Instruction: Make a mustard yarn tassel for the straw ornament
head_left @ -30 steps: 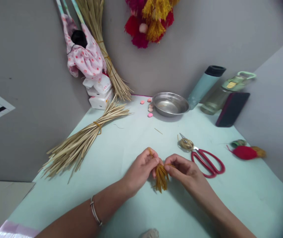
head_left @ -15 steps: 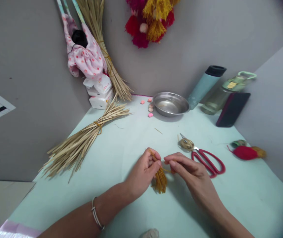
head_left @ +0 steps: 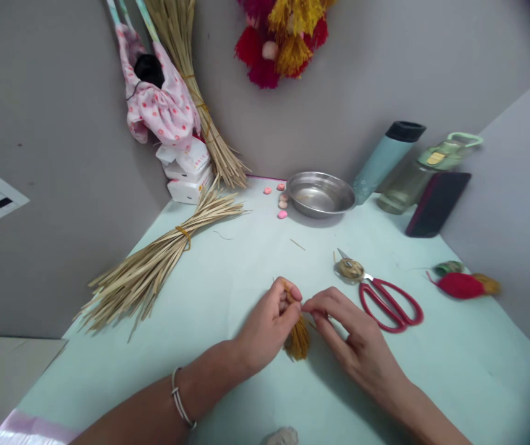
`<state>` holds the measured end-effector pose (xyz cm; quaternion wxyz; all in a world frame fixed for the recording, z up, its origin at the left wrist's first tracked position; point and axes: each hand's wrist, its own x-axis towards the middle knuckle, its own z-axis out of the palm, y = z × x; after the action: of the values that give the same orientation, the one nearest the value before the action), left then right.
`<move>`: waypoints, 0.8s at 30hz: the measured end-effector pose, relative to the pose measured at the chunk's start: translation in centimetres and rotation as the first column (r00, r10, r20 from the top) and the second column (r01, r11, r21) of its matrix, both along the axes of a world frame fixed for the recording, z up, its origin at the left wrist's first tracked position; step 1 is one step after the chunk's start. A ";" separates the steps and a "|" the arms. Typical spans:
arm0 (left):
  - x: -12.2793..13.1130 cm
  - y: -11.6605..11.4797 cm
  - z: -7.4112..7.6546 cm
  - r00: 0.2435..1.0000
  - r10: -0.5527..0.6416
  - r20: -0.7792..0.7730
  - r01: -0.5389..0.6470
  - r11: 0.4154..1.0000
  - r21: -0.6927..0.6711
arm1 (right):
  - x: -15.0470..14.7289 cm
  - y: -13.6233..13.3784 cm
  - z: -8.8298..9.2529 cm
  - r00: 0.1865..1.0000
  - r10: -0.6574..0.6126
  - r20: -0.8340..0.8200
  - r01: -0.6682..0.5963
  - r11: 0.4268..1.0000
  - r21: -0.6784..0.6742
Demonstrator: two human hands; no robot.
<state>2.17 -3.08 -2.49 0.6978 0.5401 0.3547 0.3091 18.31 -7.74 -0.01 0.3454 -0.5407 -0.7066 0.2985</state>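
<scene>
Pinched between the thumb and fingers of my left hand (head_left: pixel 269 318) is the top of a mustard-yellow yarn tassel (head_left: pixel 298 343), its loose strands hanging down over the table. My right hand (head_left: pixel 355 330) is closed just right of the tassel, with its index fingertip at my left thumb tip. A thin yellow yarn strand (head_left: pixel 312 324) runs from the tassel to the right fingers, partly hidden by them. Red-handled scissors (head_left: pixel 392 303) lie beyond my right hand, with a small tan coil (head_left: pixel 350 269) against the blades.
A tied straw bundle (head_left: pixel 162 253) lies at left. At the back stand a metal bowl (head_left: pixel 321 196), pink beads (head_left: pixel 282 214), bottles (head_left: pixel 388 161) and a phone (head_left: pixel 438 204). Red yarn (head_left: pixel 460 285) lies at right; a grey lump (head_left: pixel 283 436) is at the near edge.
My right hand has moved slightly left, bringing its index fingertip up to my left thumb. The tassel's lower end has swung a little left. My left hand stays in place.
</scene>
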 end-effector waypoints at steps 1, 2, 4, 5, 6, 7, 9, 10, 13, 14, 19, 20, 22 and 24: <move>0.0 0.0 0.0 1.000 0.007 -0.006 -0.007 1.000 0.009 | 0.0 0.0 -0.1 1.000 0.007 0.030 -0.008 1.000 0.019; 0.0 0.0 -0.1 1.000 0.015 -0.013 -0.015 1.000 0.016 | -0.1 -0.1 -0.2 0.998 0.012 0.058 -0.014 0.999 0.037; 0.1 0.1 -0.2 0.999 0.026 -0.026 -0.025 0.999 0.031 | -0.1 -0.2 -0.5 0.992 0.014 0.127 -0.024 0.997 0.073; 0.1 0.1 -0.2 0.999 0.028 -0.029 -0.027 0.999 0.040 | -0.1 -0.2 -0.6 0.984 0.012 0.177 -0.030 0.995 0.097; 0.1 0.1 -0.3 0.999 0.028 -0.028 -0.027 0.999 0.048 | -0.1 -0.2 -0.8 0.969 0.006 0.245 -0.037 0.992 0.122; 0.1 0.1 -0.3 0.999 0.028 -0.024 -0.027 0.998 0.052 | 0.0 -0.1 -1.1 0.943 -0.010 0.332 -0.040 0.989 0.143; 0.1 0.1 -0.4 1.000 0.027 -0.010 -0.026 0.998 0.049 | 0.4 0.2 -1.6 0.849 -0.078 0.523 -0.011 0.986 0.164; 0.1 0.1 -0.4 1.000 0.028 -0.005 -0.028 0.999 0.044 | 0.7 0.3 -1.8 0.791 -0.118 0.600 0.022 0.986 0.165; 0.0 0.1 -0.4 1.000 0.031 -0.003 -0.031 0.999 0.032 | 1.7 0.9 -2.0 0.753 -0.195 0.628 0.149 0.981 0.125; 0.0 0.1 -0.3 1.000 0.028 0.000 -0.028 0.999 0.030 | 2.0 1.0 -1.9 0.809 -0.202 0.551 0.186 0.979 0.085; 0.1 0.0 -0.4 1.000 -0.011 0.011 0.011 1.000 0.029 | 1.8 1.0 0.1 0.998 -0.060 0.005 0.060 0.961 -0.270; 0.1 0.0 -0.4 1.000 -0.013 0.011 0.013 0.999 0.033 | 1.6 1.0 0.4 0.998 -0.035 -0.059 0.014 0.947 -0.322; 0.1 -0.1 -0.4 1.000 -0.010 0.015 0.010 0.999 0.038 | 1.3 1.0 0.7 0.990 -0.026 -0.138 -0.029 0.925 -0.379; 0.1 -0.1 -0.4 1.000 -0.011 0.021 0.010 1.000 0.027 | 1.2 1.1 0.6 0.983 -0.064 -0.170 -0.008 0.921 -0.390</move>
<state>2.28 -3.15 -2.86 0.6959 0.5480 0.3402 0.3157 19.52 -6.68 0.60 0.2976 -0.5793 -0.5913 0.4756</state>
